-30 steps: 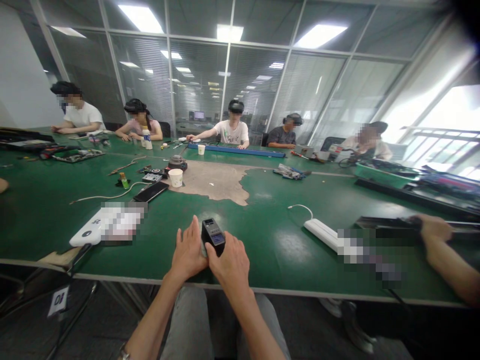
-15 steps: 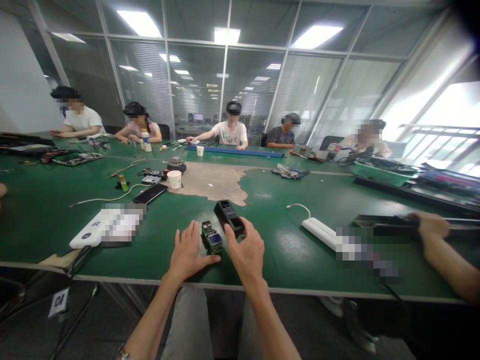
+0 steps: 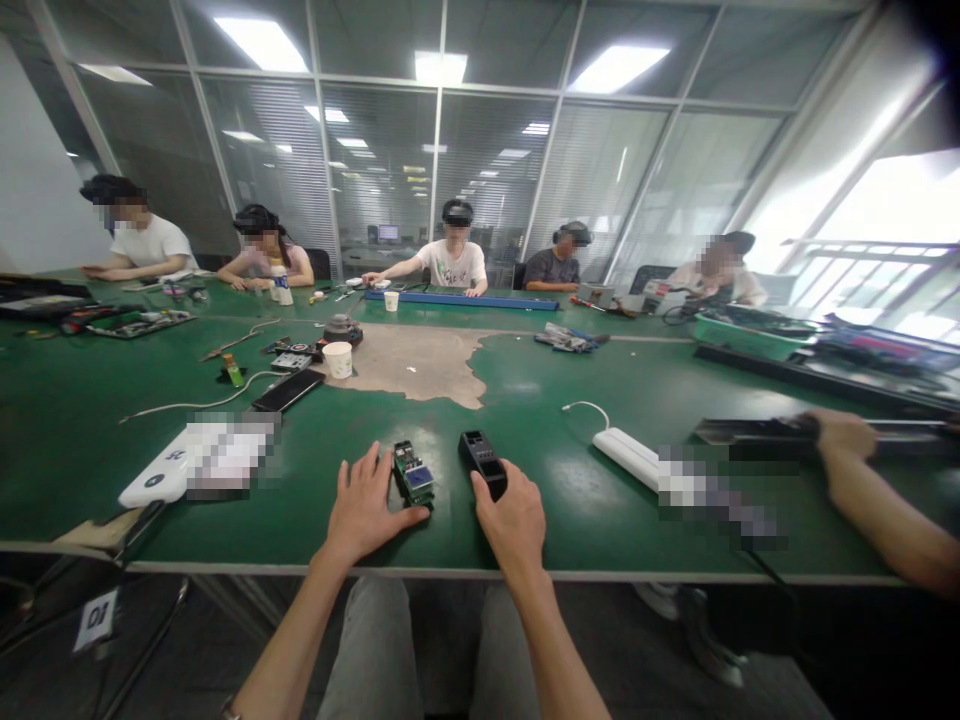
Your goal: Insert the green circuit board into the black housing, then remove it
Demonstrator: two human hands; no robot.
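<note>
Circuit board (image 3: 414, 475), the green one with a little screen on it, is sitting on the worktop (image 3: 540, 410) right in front of the person, between the two hands. Only the head view to go on here.

The left hand (image 3: 367, 505) is way closer to it: palm down, fingers spread wide along the board's left side, thumb reaching across just by the near end. It's not closed around anything, and honestly I can't tell if the thumb or fingers actually touch the board.

So from that hand the board lies just to the right, long axis pointing mostly away from the person, far end leaning a bit left.

The right hand (image 3: 517, 510) has the black casing (image 3: 484, 462) pinched at its near end, thumb on the left side, fingers over on the right. Can't really see whether the casing rests on the worktop or is slightly off it.

The casing's long axis runs about the same way as the board's, so they're pretty much parallel, board on the left, casing on the right, a strip of green between them. White power bank (image 3: 628, 455) is further right, well apart from both.
</note>
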